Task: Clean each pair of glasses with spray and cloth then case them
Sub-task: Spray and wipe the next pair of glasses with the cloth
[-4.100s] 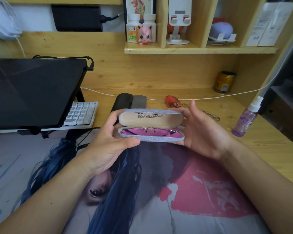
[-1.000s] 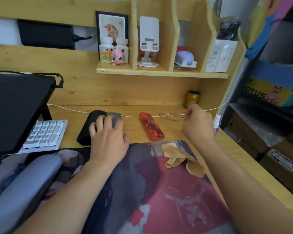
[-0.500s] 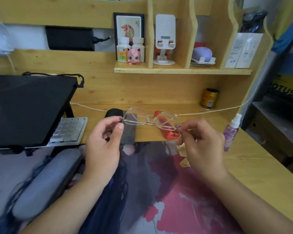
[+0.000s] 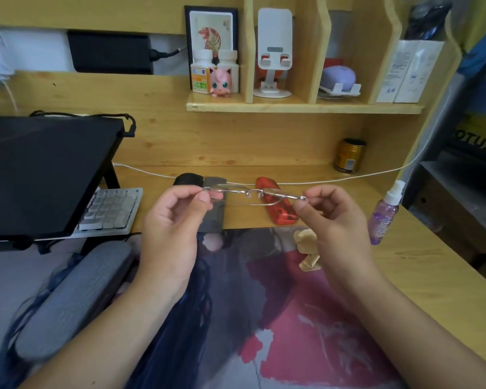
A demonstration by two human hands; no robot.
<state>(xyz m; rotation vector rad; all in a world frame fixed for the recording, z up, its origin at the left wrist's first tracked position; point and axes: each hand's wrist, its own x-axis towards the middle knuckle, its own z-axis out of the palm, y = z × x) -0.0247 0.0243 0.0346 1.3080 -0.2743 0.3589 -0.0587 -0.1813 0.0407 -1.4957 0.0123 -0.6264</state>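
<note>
Thin metal-framed glasses (image 4: 253, 193) hang in the air above the desk's back part, lenses tipped nearly flat. My left hand (image 4: 177, 217) pinches their left end and my right hand (image 4: 328, 217) pinches their right end. Behind them lie a red case (image 4: 278, 211), a grey case (image 4: 213, 217) and a black case (image 4: 188, 179). A closed grey fabric case (image 4: 76, 299) lies on the desk mat at the left. The tan cloth (image 4: 307, 254) sits crumpled on the mat, partly hidden by my right hand. The purple spray bottle (image 4: 383, 217) stands at the right.
A black laptop on a stand (image 4: 40, 175) and a white keypad (image 4: 112, 209) fill the left. A white cable (image 4: 334, 181) runs along the desk's back. A gold can (image 4: 350, 155) stands in the corner. The shelf (image 4: 303, 108) holds bottles and a phone stand.
The grey fabric case was shut and laid on the mat at the left. My right hand fetched the metal glasses from the back; both hands now hold them, tipped flatter than before.
</note>
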